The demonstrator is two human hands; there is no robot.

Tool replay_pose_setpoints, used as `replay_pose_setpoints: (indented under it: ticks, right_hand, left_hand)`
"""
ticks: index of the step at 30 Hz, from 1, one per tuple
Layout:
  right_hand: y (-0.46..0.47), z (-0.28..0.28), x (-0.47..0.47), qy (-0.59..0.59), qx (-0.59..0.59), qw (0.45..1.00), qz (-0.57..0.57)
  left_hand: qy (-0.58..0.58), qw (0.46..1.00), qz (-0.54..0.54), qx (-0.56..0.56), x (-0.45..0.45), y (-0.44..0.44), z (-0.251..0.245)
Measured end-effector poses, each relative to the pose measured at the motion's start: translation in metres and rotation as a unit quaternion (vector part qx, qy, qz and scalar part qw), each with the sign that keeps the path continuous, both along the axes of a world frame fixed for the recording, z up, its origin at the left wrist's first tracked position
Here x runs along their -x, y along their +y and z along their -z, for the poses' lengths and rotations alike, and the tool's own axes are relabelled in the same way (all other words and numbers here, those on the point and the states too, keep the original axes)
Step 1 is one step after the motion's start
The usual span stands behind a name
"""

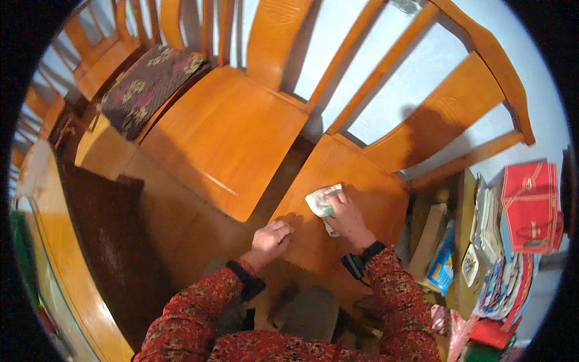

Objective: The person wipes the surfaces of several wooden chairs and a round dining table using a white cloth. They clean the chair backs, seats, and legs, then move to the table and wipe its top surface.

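Note:
My right hand point(346, 219) grips a crumpled white cloth point(320, 202) with a green patch, pressed on the seat of a wooden chair point(384, 190). To its left, my left hand point(271, 236) rests at the front edge of that same seat, fingers bent together, with nothing visible in it. Beside this chair, across a narrow dark gap, stands a second wooden chair with a wide flat seat point(226, 135). Black bands circle both wrists over red patterned sleeves.
A dark floral cushion point(151, 88) lies on a seat at the upper left. A wooden table edge point(86, 271) curves along the left. At the right are a red box point(529, 206), folded fabrics point(502, 285) and a blue packet point(442, 267). Slatted chair backs stand against the wall.

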State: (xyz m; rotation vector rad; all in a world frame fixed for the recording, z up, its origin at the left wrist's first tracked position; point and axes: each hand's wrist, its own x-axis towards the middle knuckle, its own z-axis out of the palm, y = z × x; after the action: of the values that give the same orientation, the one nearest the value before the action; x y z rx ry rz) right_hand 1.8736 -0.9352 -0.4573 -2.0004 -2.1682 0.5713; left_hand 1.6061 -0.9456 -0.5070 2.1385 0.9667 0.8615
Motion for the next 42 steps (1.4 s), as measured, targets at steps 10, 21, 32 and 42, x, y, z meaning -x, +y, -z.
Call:
replay_pose_setpoints:
  ticks: [10,21,32,42]
  right_hand:
    - [0.074,0.034,-0.047,-0.13,-0.121,0.982,0.064]
    - [0.087,0.03,0.019,-0.032,-0.111,0.98,-0.164]
    - [0.096,0.043,-0.044,-0.183,-0.187,0.965,-0.015]
    - [0.093,-0.115,-0.085,-0.257,-0.517,0.812,0.083]
  left_hand:
    - [-0.064,0.997,0.04,-0.029,0.009,0.01,0.018]
    - [-0.056,0.989,0.135,0.025,0.016,0.017,0.014]
    - [-0.108,0.883,0.336,0.308,0.028,0.053,0.005]
    - [-0.185,0.815,0.375,0.401,0.035,0.062,0.014]
